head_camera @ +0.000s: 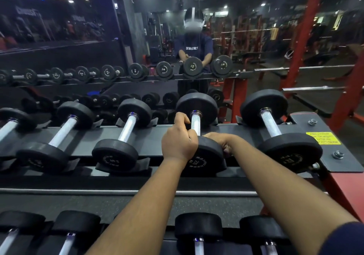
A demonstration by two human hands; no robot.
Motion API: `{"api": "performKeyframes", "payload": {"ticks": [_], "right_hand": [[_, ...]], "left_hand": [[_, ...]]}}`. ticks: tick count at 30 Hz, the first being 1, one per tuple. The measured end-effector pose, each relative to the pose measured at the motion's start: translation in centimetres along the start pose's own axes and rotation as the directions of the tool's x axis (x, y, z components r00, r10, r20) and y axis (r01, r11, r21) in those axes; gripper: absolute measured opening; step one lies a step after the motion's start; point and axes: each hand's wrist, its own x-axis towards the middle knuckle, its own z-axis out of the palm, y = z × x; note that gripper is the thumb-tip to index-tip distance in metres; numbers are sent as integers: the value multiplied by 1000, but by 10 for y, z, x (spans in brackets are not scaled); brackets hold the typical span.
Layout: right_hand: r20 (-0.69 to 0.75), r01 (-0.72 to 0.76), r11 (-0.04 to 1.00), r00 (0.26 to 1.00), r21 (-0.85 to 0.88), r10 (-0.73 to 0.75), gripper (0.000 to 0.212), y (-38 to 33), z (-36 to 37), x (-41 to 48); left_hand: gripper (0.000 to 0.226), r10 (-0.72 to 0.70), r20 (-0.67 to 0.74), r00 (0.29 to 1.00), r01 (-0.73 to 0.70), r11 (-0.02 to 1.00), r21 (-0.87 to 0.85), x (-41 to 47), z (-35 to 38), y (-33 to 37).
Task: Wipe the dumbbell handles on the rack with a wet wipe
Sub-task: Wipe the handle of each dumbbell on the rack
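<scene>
Several black dumbbells with knurled silver handles lie in a row on the upper shelf of the rack (151,142). My left hand (179,142) grips the near part of the handle (196,120) of the second dumbbell from the right, fingers wrapped around it. No wet wipe shows; it may be hidden inside that fist. My right hand (218,139) lies on top of the same dumbbell's near head (204,159), fingers curled over its right edge. Both forearms reach in from below.
One dumbbell (275,128) lies to the right and one (126,130) to the left, with more further left. A lower shelf (197,233) holds several more. A mirror (98,48) stands behind the rack. A red frame (301,53) and bars are at right.
</scene>
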Motion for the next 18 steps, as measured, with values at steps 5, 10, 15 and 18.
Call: {"api": "performKeyframes", "payload": {"ticks": [5, 10, 15, 18], "right_hand": [[54, -79, 986, 996, 149, 72, 16, 1, -5, 2], [-105, -13, 972, 994, 235, 39, 17, -4, -10, -11], [-270, 200, 894, 959, 402, -93, 13, 7, -1, -25], [-435, 308, 784, 899, 540, -54, 10, 15, 11, -31]], "left_hand": [[32, -3, 39, 999, 2, 999, 35, 0, -5, 3], [32, -18, 110, 994, 10, 998, 67, 2, -8, 5], [28, -64, 115, 991, 46, 988, 146, 0, -4, 9], [26, -105, 97, 990, 81, 972, 221, -1, -3, 15]]}}
